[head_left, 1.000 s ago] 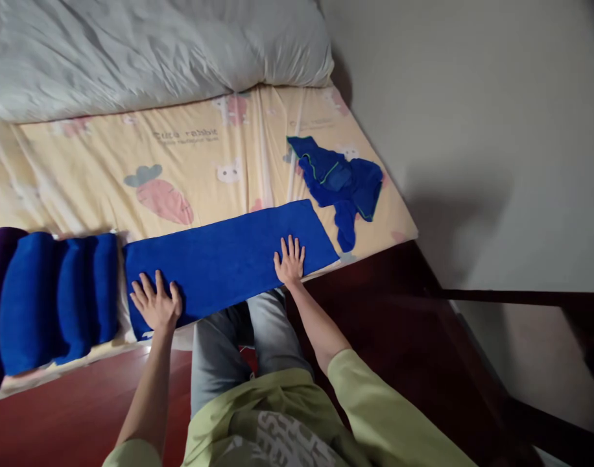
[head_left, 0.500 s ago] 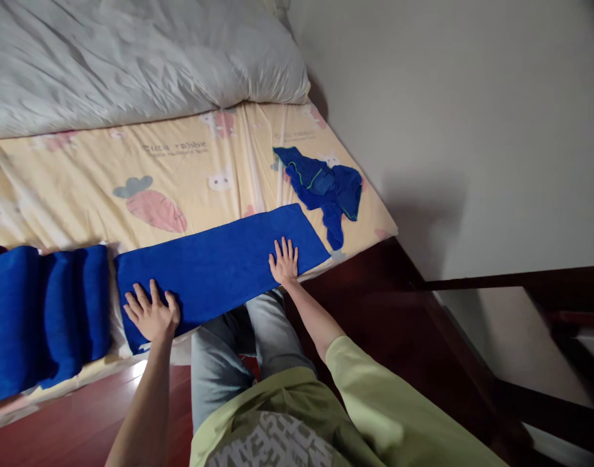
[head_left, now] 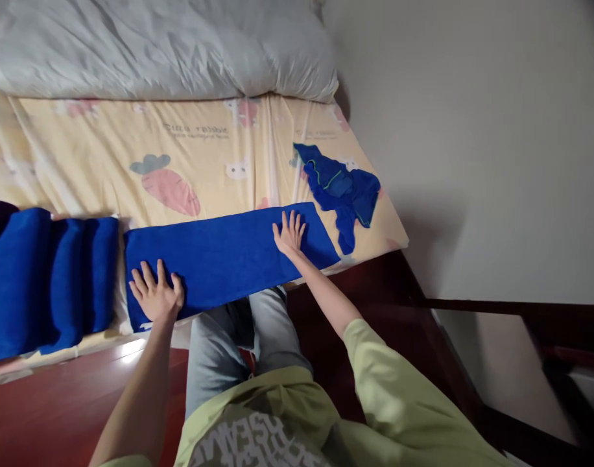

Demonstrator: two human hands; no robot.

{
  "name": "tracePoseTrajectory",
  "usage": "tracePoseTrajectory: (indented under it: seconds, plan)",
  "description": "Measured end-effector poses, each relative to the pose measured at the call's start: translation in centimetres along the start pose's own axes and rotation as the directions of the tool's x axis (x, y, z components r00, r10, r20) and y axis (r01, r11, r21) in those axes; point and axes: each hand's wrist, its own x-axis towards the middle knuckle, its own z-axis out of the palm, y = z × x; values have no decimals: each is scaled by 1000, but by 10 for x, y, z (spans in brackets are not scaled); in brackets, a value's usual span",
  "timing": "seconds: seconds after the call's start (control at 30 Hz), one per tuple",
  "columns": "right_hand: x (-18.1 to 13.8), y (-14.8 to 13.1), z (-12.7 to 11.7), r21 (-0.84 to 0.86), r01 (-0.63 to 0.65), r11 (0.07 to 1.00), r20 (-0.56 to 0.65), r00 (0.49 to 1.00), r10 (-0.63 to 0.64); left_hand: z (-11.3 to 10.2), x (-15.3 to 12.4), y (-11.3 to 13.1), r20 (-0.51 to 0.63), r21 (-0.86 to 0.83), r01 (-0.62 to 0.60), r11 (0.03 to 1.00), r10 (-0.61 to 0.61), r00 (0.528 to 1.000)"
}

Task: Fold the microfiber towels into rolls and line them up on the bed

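A long blue towel (head_left: 224, 259), folded into a flat strip, lies along the near edge of the bed. My left hand (head_left: 157, 292) rests on its left end, fingers spread and palm down. Toward the towel's right end, my right hand (head_left: 290, 235) lies flat on the cloth with its fingers apart. Just beyond that end is a crumpled blue garment or cloth (head_left: 338, 185) with green edging. Several folded blue towels (head_left: 66, 279) stand in a row left of the strip.
The bed has a yellow sheet (head_left: 204, 162) printed with carrots and rabbits. A grey-white quilt (head_left: 170, 52) is bunched across the far side. A pale wall (head_left: 472, 143) rises at the right, and dark red floor (head_left: 58, 415) runs below the bed edge.
My right hand has slid farther in over the towel, away from its near edge. My left hand stays on the left end. The camera view has shifted slightly.
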Motion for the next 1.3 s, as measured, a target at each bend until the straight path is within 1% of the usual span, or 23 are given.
tracePoseTrajectory:
  seconds: [0.07,0.1,0.2,0.27,0.33,0.4,0.47,0.57,0.67,0.77,0.83,0.9,0.97,1.03,1.17,1.3]
  plan:
    - [17,-8,11,-17,-24,1000,73,997,25,0,0,1,18,-5,3,1000,-3,1000]
    - [24,-11,17,-28,-49,998,87,995,51,1,1,1,25,-6,3,1000,-3,1000]
    - [44,-10,31,-36,-141,989,44,989,143,4,2,0,21,4,-8,1000,8,1000]
    - [59,-4,36,-8,-196,981,22,980,196,8,2,-1,-5,21,-13,1000,13,1000]
    - [75,5,37,22,-239,971,30,971,238,11,3,-3,-25,34,-15,999,15,1000]
    - [92,15,37,35,-268,963,31,963,267,12,3,-4,-15,37,-18,999,19,1000]
    - [105,25,36,33,-273,962,30,962,272,12,3,-4,10,30,-16,999,15,1000]
    - [118,39,32,34,-236,971,48,971,234,11,3,-3,26,31,8,999,-9,1000]
    - [115,56,24,39,-177,983,31,984,176,10,2,-3,32,49,33,998,-34,999]
    - [92,80,17,-1,-123,992,-28,992,123,10,2,-5,39,53,36,998,-38,999]
    - [72,101,13,-52,-50,997,-13,999,49,10,2,-6,38,47,35,998,-37,999]
    - [54,121,11,-89,58,994,32,998,-55,10,2,-7,37,38,40,998,-42,998]
    - [43,135,10,-102,130,986,52,991,-125,11,2,-7,45,33,47,998,-48,998]
    - [39,142,11,-106,140,985,43,990,-136,12,3,-8,60,42,53,998,-55,997]
    - [39,142,17,-121,119,986,32,993,-116,14,3,-9,84,74,51,996,-57,995]
    - [47,143,16,-123,112,986,82,991,-103,15,1,-9,82,95,39,995,-47,996]
